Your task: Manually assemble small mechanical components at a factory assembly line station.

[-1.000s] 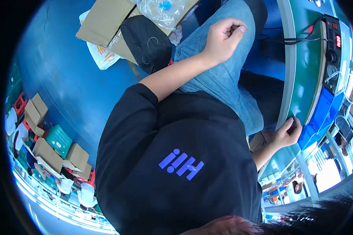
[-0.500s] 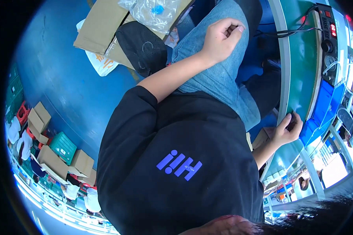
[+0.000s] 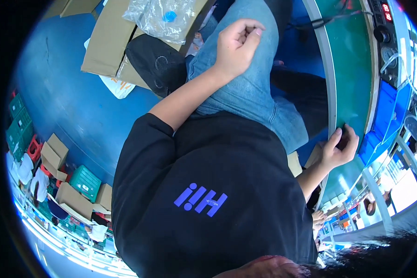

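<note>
My left hand (image 3: 236,48) rests over the blue jeans (image 3: 245,88) on my thigh. Its fingers are curled in toward the thumb, and nothing shows in it. Out to the right, my right hand (image 3: 340,149) lies at the near edge of the green worktop (image 3: 350,69). Its fingers are loosely bent, with a gap between thumb and forefinger and no object visible there. Beside that hand, a blue plastic bin (image 3: 385,113) stands on the bench.
A black control box with a red display (image 3: 385,32) and cables (image 3: 329,19) sit at the bench's far end. Beyond my left hand are a cardboard box (image 3: 107,39), a clear plastic bag (image 3: 164,21) and a black shoe (image 3: 155,60). Green crates (image 3: 85,181) stand behind left.
The whole view has shifted slightly, so boxes, legs and left hand appear farther left. Both hands keep nearly the same pose and places.
</note>
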The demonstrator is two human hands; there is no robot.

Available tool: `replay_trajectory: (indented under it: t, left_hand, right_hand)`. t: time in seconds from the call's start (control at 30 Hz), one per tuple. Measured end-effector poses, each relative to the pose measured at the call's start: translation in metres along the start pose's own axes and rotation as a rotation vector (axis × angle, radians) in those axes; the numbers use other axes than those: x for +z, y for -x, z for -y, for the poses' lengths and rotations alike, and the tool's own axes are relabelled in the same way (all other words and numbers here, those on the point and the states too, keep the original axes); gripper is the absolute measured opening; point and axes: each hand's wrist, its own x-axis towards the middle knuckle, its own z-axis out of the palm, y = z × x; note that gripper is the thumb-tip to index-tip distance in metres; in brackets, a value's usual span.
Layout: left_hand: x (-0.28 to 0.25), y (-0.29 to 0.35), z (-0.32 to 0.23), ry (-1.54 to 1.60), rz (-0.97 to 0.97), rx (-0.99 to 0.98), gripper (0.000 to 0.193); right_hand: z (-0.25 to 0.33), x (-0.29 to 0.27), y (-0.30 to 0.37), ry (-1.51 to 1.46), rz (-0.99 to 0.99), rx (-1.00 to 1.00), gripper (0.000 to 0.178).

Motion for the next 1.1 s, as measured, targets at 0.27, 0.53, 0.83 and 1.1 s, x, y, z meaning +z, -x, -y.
replay_trajectory:
  t: [0.27, 0.53, 0.83, 1.1]
  left_hand:
    - [-0.041, -0.039, 0.015, 0.136, -0.254, -0.232, 0.018]
    - [-0.095, -0.068, 0.188, -0.694, 0.3, -0.436, 0.036]
    - [-0.006, -0.106, 0.57, -1.367, 0.537, 0.033, 0.032]
    - [0.098, -0.086, 0.729, -1.897, 0.425, 0.353, 0.048]
  right_hand:
    - [0.003, -0.002, -0.02, -0.056, 0.129, 0.025, 0.026]
    - [0.005, 0.017, -0.064, -0.006, 0.361, -0.223, 0.039]
    - [0.036, 0.049, -0.121, 0.205, 0.538, -0.089, 0.038]
    - [-0.021, 0.104, -0.194, 0.27, 0.654, -0.314, 0.041]
